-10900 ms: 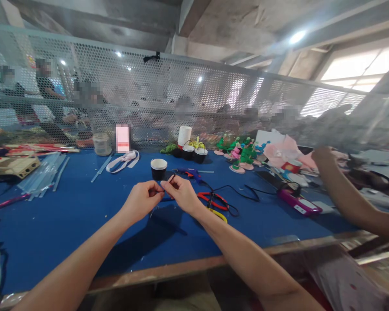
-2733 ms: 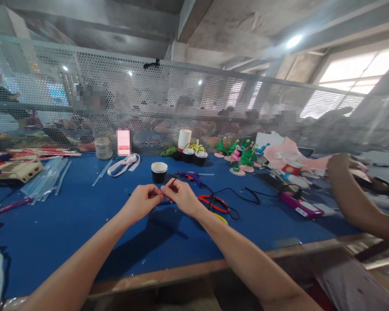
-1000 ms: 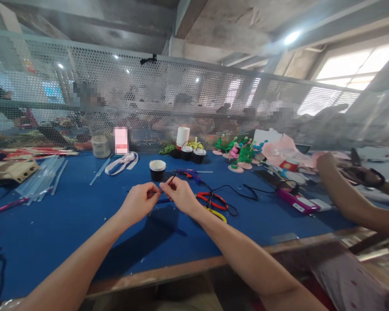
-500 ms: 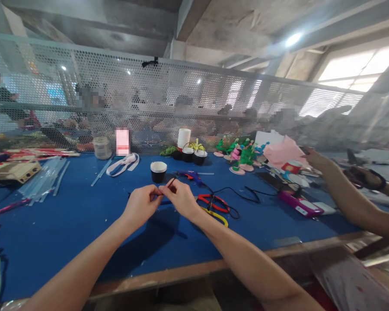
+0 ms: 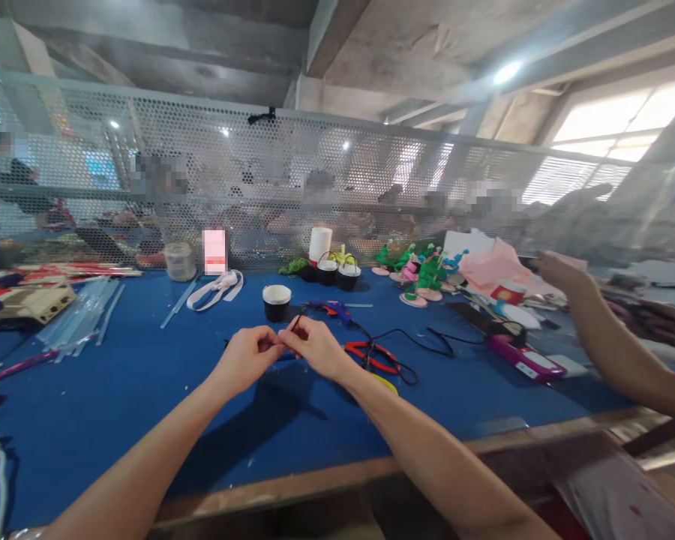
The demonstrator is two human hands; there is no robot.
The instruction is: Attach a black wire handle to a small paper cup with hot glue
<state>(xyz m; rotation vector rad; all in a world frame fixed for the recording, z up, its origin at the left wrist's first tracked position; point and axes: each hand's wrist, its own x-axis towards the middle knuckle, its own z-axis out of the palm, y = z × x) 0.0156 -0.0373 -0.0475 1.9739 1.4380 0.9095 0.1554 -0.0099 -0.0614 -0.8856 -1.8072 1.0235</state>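
The left hand (image 5: 251, 358) and right hand (image 5: 315, 346) meet above the blue bench (image 5: 118, 390), each grip pinched shut on a thin black wire (image 5: 295, 323). A black cup (image 5: 277, 302) stands just behind them, red pliers (image 5: 371, 355) lie beside the right hand

My left hand (image 5: 248, 358) and right hand (image 5: 315, 346) pinch a thin black wire (image 5: 295, 324) above the blue table (image 5: 118, 382), a black cup (image 5: 277, 302) just beyond.
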